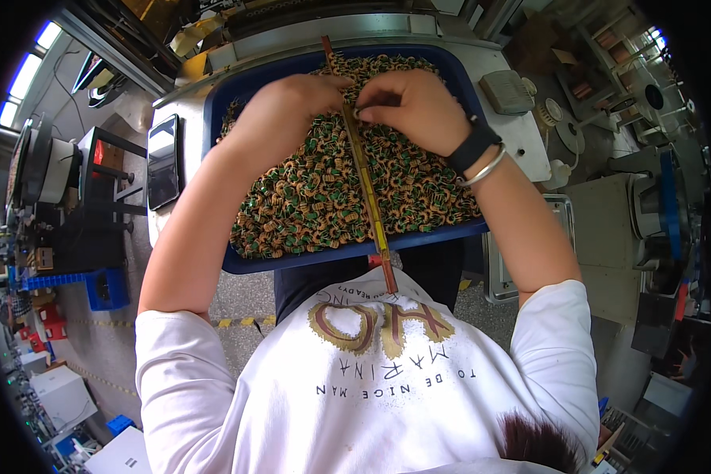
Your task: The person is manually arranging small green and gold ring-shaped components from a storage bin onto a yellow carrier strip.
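A blue tray (308, 264) is heaped with small ring-shaped coils (312, 193), wound in copper-coloured wire with green showing. Lengthwise across the heap lies a long narrow strip (365, 178), yellowish along its middle and reddish-brown at both ends; its near end sticks out over the tray rim towards my shirt. My left hand (288, 109) is at the strip's far part, fingers bent together and its fingertips partly hidden. From the other side my right hand (413, 107) meets the strip, thumb and forefinger pinched close beside it. Whatever is between the fingertips is too small to make out.
Left of the tray, a black flat-screen device (164, 162) lies on the white table (533, 146). At the table's right stands a grey box-like thing (507, 92). Below that side is a metal tray (498, 272). Dark shelving (103, 182) stands farther left.
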### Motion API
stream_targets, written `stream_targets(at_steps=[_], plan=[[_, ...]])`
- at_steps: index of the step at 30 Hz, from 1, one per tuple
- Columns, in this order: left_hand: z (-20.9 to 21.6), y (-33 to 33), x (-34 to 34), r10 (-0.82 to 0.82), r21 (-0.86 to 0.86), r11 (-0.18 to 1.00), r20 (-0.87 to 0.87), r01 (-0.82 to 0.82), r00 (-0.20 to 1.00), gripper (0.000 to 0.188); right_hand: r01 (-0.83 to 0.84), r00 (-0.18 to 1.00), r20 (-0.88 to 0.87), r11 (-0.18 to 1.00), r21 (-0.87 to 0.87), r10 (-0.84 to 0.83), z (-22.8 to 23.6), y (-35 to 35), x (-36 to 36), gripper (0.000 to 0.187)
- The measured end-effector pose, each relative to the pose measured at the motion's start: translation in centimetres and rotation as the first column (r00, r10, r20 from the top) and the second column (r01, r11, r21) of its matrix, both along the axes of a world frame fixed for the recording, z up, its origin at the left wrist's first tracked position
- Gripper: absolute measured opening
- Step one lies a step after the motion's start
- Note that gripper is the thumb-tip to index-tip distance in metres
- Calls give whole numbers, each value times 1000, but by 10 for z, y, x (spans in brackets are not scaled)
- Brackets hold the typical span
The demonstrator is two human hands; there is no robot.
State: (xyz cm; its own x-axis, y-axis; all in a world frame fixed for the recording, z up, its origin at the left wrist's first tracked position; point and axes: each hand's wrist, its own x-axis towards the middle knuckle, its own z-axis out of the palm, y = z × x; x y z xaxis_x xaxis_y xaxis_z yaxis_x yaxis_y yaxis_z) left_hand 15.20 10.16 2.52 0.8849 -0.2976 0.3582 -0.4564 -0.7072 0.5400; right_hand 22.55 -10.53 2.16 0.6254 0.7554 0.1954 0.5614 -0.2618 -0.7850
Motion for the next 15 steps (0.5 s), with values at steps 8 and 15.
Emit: stream_targets(at_steps=[8,15], plan=[[-8,-11,-9,-25,284,959,129,-13,991,41,-7,995,97,999,-38,11,-13,5,-1,16],[-10,-8,-5,4,70,998,58,-8,998,22,55,949,307,997,59,-71,-15,7,0,17]])
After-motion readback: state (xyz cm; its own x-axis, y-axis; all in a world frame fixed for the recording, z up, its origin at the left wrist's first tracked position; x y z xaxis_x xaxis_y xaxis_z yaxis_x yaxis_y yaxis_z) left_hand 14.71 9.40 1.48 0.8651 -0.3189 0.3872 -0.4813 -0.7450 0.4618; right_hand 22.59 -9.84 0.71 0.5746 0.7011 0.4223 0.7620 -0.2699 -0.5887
